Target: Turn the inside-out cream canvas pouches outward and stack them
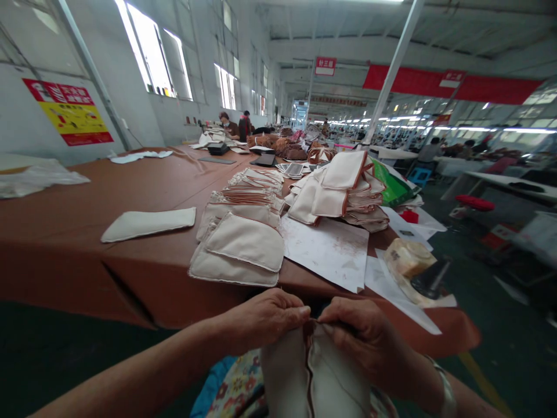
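Observation:
A cream fabric piece (282, 377) with a brown-edged slit down its middle hangs over the lap, below the table edge. My left hand (272, 316) pinches its top edge left of the slit, thumb and forefinger together. My right hand (363, 334) is closed on the top edge just right of the slit, its fingertips close to the left ones. Just beyond the hands, two cream padded pieces (246, 241) lie overlapped at the table's front edge, with a row of stacked cream pieces (250, 194) behind them.
The brown-covered table (174, 180) holds a single cream piece (150, 223) at left and a large cream pile (339, 191) at right. White paper (326, 247) lies before the pile. A dark cone-shaped object (430, 278) is at the right edge. People sit farther back.

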The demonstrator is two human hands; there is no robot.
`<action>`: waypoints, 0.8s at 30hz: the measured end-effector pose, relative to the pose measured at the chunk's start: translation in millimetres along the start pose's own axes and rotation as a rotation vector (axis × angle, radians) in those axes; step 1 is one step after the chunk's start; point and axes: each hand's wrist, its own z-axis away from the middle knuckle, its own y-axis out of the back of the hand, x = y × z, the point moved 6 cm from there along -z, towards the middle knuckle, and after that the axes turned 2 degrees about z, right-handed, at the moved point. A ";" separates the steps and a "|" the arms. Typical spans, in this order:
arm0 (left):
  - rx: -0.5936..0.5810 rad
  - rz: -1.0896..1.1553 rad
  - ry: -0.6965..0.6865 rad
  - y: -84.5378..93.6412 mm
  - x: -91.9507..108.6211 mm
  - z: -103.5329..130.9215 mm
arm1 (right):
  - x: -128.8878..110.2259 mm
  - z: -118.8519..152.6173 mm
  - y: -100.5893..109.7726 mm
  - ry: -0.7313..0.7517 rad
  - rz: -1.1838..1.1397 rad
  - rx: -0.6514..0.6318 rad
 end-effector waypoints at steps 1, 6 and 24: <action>-0.005 0.025 0.028 0.1 -1.7 0.6 | -1.1 0.7 0.1 0.016 0.020 0.012; -0.056 0.246 0.067 -4.5 -8.4 0.8 | -9.2 4.1 -0.9 0.125 0.045 0.038; -0.068 0.473 0.179 -20.1 -23.2 -5.1 | 0.3 25.2 -8.7 0.280 0.271 0.066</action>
